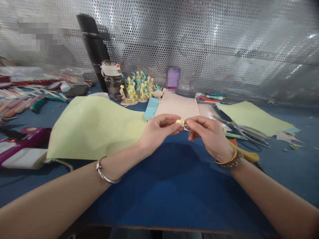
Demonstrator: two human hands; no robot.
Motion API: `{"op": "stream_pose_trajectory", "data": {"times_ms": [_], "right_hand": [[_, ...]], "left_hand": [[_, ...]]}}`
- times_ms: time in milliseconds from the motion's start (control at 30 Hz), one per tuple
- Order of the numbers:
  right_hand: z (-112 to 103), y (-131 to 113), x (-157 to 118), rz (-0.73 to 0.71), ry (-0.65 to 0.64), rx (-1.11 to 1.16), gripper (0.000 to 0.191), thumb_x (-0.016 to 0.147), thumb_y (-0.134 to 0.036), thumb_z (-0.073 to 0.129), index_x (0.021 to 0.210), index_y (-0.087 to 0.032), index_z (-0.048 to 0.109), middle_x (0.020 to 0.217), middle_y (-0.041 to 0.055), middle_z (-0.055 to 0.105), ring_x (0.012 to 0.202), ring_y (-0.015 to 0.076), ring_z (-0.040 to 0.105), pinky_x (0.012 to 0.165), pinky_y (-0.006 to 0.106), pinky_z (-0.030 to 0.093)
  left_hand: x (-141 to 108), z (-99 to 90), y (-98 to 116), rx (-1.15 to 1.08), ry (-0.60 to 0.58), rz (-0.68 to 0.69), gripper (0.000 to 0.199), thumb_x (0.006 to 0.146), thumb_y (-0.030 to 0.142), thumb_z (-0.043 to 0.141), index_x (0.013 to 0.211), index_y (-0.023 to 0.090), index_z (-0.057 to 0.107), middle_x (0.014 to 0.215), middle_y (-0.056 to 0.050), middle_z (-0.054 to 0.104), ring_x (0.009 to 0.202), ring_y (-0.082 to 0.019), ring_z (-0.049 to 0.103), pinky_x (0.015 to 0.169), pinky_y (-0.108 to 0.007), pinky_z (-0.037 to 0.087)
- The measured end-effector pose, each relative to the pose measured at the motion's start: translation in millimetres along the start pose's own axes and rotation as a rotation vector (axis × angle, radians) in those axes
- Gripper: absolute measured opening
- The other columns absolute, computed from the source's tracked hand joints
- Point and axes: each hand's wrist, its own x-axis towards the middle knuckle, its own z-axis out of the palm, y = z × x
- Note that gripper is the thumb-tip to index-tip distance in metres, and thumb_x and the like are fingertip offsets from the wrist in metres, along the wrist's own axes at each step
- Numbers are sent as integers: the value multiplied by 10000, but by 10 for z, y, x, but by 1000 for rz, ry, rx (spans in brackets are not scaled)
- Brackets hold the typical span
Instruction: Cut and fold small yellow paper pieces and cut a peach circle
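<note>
Between my two hands is a small yellow paper piece [179, 122], pinched over the blue table. My left hand [160, 130] is closed, thumb and fingers on the left side of the piece. From the other side my right hand [205, 131] is closed too, its thumb and forefinger at a thin pale bit on the piece's right end. The fingers hide most of its shape. Just behind the hands lies a pale pink paper sheet [176, 104], with a blue paper strip [152, 108] at its left. A large yellow-green sheet [97, 132] lies left of my left hand.
Scissors [249, 132] and a yellow-handled tool [244, 152] lie right of my right hand, near another yellow-green sheet [256, 118]. Small paper figures [141, 86] on round bases stand behind, beside a lidded bottle [113, 81]. A purple power strip [30, 142] sits at left.
</note>
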Motion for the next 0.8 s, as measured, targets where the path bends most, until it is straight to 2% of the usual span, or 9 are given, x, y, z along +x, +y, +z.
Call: {"op": "stream_pose_trajectory", "data": {"times_ms": [267, 467, 633, 800], "right_hand": [[-2, -21, -15, -25, -17, 6, 203, 811, -346, 644, 849, -152, 691, 601, -20, 627, 465, 77, 564, 456, 206, 478], [22, -57, -63, -98, 10, -88, 188, 753, -315, 709, 858, -162, 681, 679, -20, 629, 478, 73, 566, 443, 204, 477], [33, -67, -70, -202, 26, -189, 114, 786, -267, 672, 821, -159, 663, 745, -6, 639, 475, 70, 577, 439, 210, 459], [20, -69, -62, -196, 22, -166, 124, 804, -282, 653, 796, -158, 662, 763, 4, 649, 484, 72, 573, 448, 218, 465]], "left_hand": [[10, -20, -26, -83, -48, -30, 251, 761, 248, 714, 989, 163, 652, 917, -49, 724, 861, -158, 686, 788, -280, 509], [7, -14, -23, -52, -52, 42, 242, 738, 220, 730, 963, 154, 668, 939, -52, 714, 859, -150, 660, 812, -292, 504], [21, -36, -36, -28, -57, 78, 235, 727, 221, 739, 948, 160, 688, 952, -39, 693, 858, -126, 629, 820, -263, 483], [15, -33, -42, -66, -72, 26, 279, 730, 249, 735, 993, 169, 687, 980, -45, 696, 851, -144, 646, 841, -304, 493]]}}
